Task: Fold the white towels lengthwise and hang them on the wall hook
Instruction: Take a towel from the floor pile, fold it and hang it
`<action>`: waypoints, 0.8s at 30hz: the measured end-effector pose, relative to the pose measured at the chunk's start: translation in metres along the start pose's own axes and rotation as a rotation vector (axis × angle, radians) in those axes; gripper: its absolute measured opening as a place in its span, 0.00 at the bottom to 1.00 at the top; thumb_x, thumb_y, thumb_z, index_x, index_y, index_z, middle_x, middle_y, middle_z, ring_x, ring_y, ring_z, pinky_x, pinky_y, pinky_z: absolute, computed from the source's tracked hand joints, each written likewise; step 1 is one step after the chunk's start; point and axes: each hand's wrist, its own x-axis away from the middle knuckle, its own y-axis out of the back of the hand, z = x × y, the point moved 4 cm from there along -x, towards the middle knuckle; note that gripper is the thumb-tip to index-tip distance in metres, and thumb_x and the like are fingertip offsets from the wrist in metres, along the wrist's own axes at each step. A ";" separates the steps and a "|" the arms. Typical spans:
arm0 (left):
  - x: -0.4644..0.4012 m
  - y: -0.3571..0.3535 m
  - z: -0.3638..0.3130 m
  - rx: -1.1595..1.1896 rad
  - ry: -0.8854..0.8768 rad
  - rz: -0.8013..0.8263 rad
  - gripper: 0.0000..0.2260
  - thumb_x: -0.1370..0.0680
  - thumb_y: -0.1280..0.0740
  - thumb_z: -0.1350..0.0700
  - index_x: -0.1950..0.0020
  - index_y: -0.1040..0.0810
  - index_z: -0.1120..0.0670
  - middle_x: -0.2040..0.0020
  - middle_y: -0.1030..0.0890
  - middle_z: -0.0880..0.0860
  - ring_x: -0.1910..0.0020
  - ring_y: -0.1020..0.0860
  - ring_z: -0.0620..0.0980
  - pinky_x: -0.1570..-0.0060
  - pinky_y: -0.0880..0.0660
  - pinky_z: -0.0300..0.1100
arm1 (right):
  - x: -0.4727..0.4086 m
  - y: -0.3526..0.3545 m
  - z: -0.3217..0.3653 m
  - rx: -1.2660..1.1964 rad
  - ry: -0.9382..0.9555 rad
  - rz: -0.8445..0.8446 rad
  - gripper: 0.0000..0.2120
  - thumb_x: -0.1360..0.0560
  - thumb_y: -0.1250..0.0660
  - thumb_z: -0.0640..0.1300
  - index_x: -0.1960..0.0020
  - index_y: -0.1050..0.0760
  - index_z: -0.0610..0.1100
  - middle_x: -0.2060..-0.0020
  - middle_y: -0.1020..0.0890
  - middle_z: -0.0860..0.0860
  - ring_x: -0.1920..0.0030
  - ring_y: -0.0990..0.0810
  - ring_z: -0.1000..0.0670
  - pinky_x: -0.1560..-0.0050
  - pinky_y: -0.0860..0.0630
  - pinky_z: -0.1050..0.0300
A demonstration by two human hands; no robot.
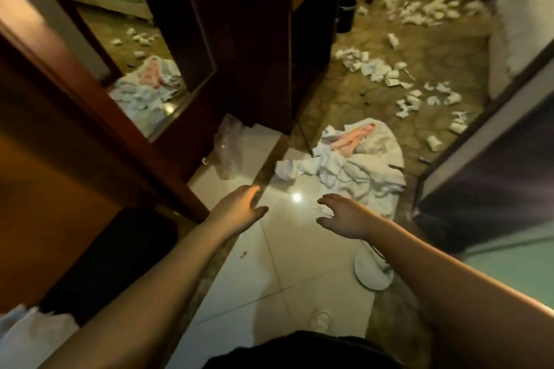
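Both arms are stretched forward over the pale tiled floor (pixel 287 252). The left hand (pixel 239 207) is held palm down with its fingers (pixel 250 190) straight and loosely spread, holding nothing. The right hand (pixel 344 216) is also empty, its fingers (pixel 325 199) relaxed and slightly bent, spread wide.

The white towels (pixel 353 171) lie in a crumpled heap on the floor just beyond the right hand, not touched by either hand. A pink cloth (pixel 350 139) sits on the far part of the heap. No wall hook can be made out.

Surroundings: a dark wooden cabinet (pixel 248 39) stands ahead of the left hand, with a mirror (pixel 135 48) on its left side that reflects the same heap and litter. A crumpled clear plastic bag (pixel 229 147) lies at the cabinet's base, left of the towels. Many crumpled white paper scraps (pixel 377 66) are scattered over the brown patterned floor beyond the heap, running toward a small dark bin (pixel 346 13) near the cabinet's far corner. A white round base with a dark cord (pixel 373 274) stands on the tiles under the right forearm. A dark-framed panel (pixel 485 165) stands open at the right, close beside the heap. A white slipper (pixel 320 319) shows near the bottom edge.
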 end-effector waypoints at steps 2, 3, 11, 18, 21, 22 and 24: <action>-0.030 -0.015 -0.023 -0.005 -0.004 0.029 0.29 0.21 0.35 0.41 0.23 0.35 0.51 0.25 0.32 0.53 0.30 0.28 0.54 0.34 0.29 0.49 | -0.004 0.004 -0.040 -0.042 -0.069 0.011 0.29 0.20 0.36 0.56 0.24 0.35 0.45 0.25 0.33 0.48 0.26 0.33 0.47 0.28 0.37 0.54; -0.042 -0.021 -0.031 -0.007 -0.002 0.042 0.29 0.21 0.35 0.40 0.23 0.35 0.50 0.24 0.32 0.52 0.30 0.28 0.54 0.35 0.29 0.49 | -0.006 0.005 -0.054 -0.058 -0.101 0.013 0.28 0.21 0.36 0.56 0.24 0.34 0.45 0.25 0.33 0.49 0.27 0.32 0.47 0.28 0.36 0.54; -0.159 -0.056 -0.087 -0.099 0.022 0.192 0.25 0.20 0.36 0.45 0.25 0.31 0.54 0.26 0.30 0.55 0.30 0.29 0.56 0.33 0.30 0.48 | -0.054 0.010 -0.171 -0.177 -0.363 0.055 0.25 0.20 0.38 0.53 0.26 0.31 0.45 0.28 0.29 0.47 0.31 0.28 0.44 0.33 0.30 0.52; -0.299 -0.081 -0.118 -0.186 -0.049 0.334 0.23 0.18 0.38 0.47 0.25 0.32 0.55 0.26 0.31 0.58 0.30 0.30 0.58 0.35 0.31 0.47 | -0.123 0.014 -0.258 -0.285 -0.565 0.096 0.23 0.21 0.39 0.50 0.27 0.30 0.45 0.30 0.27 0.45 0.33 0.26 0.44 0.37 0.29 0.54; -0.372 -0.090 -0.128 -0.217 -0.083 0.412 0.22 0.18 0.37 0.48 0.27 0.30 0.57 0.29 0.28 0.59 0.32 0.28 0.59 0.34 0.29 0.49 | -0.165 0.018 -0.293 -0.329 -0.649 0.124 0.22 0.20 0.40 0.50 0.27 0.30 0.45 0.30 0.27 0.44 0.33 0.26 0.45 0.37 0.30 0.55; -0.395 -0.093 -0.129 -0.231 -0.084 0.443 0.22 0.19 0.37 0.48 0.27 0.29 0.57 0.30 0.28 0.59 0.32 0.28 0.58 0.34 0.29 0.49 | -0.179 0.018 -0.303 -0.339 -0.674 0.140 0.22 0.19 0.40 0.50 0.27 0.30 0.45 0.30 0.28 0.44 0.33 0.26 0.45 0.37 0.30 0.55; -0.437 -0.101 -0.131 -0.249 -0.080 0.508 0.22 0.19 0.37 0.48 0.28 0.29 0.56 0.30 0.27 0.58 0.33 0.28 0.58 0.34 0.29 0.49 | -0.205 0.017 -0.321 -0.368 -0.725 0.164 0.22 0.19 0.40 0.50 0.27 0.31 0.45 0.29 0.28 0.44 0.33 0.26 0.45 0.37 0.30 0.56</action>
